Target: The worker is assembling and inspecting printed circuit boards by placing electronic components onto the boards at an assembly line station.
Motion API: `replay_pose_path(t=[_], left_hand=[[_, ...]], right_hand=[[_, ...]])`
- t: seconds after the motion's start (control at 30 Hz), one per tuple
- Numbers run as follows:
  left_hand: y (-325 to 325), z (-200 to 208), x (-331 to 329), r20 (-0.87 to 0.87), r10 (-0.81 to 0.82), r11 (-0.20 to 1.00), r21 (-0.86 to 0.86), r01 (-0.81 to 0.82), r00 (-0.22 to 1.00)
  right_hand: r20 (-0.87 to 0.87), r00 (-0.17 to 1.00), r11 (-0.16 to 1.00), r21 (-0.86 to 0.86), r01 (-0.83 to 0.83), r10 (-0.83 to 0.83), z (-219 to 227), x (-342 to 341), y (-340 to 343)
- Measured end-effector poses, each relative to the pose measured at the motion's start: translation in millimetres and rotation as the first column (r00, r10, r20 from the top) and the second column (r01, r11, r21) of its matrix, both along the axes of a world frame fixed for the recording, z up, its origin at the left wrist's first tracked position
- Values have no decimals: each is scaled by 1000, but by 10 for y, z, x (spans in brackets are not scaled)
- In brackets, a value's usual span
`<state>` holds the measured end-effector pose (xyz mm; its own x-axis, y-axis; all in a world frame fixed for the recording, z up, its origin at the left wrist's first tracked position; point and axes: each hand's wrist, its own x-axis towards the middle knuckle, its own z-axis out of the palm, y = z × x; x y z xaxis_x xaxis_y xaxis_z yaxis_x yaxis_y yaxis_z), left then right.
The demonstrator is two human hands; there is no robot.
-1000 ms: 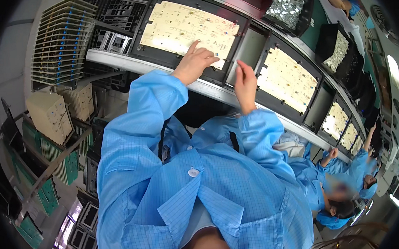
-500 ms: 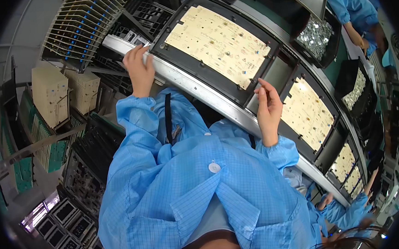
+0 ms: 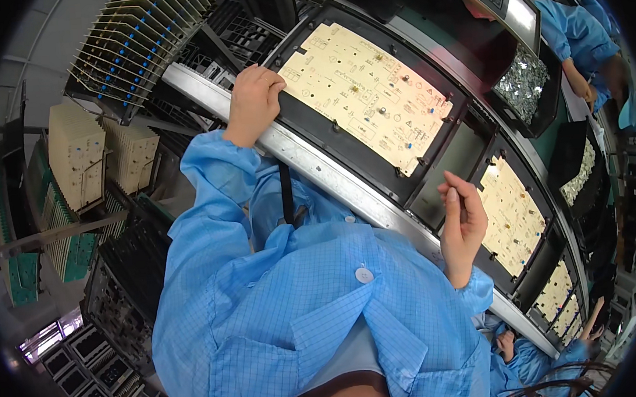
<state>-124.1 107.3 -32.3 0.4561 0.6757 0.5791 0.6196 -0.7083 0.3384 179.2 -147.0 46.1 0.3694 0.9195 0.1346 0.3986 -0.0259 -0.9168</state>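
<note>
A cream circuit board (image 3: 359,100) with a few small blue and dark parts lies in a black carrier frame (image 3: 344,152) on the line in front of me. My left hand (image 3: 254,105) rests at the left end of this carrier, fingers curled and fingertips at the board's edge; whether they grip anything is hidden. My right hand (image 3: 465,229) hovers above the gap between this carrier and a second one to the right. Its thumb and fingers are drawn together in a pinch, with anything between them too small to name. A second cream board (image 3: 512,218) sits beside that hand.
A metal rail (image 3: 316,168) runs along the near side. Bins of small shiny parts (image 3: 522,84) stand beyond the line at the right. Racks of upright boards (image 3: 77,156) are at the left. A co-worker's blue sleeve (image 3: 579,29) shows at the upper right.
My left hand has moved right along the carrier, its fingers now curled in. The right hand has moved off the first board's corner, down and right. A red light shows at the top.
</note>
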Motion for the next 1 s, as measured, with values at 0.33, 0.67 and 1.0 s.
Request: replay_pose_path(t=[0.33,0.67,1.0], left_hand=[[536,21,-87,16,12,978,-206,-8,1000],[601,52,-152,-25,-84,974,-215,77,996],[684,138,-27,-18,-262,921,-302,245,965]], right_hand=[[131,991,999,-20,30,-27,306,183,-187],[441,879,983,-117,-142,179,609,211,151],[540,786,945,-280,-167,300,403,747,675]])
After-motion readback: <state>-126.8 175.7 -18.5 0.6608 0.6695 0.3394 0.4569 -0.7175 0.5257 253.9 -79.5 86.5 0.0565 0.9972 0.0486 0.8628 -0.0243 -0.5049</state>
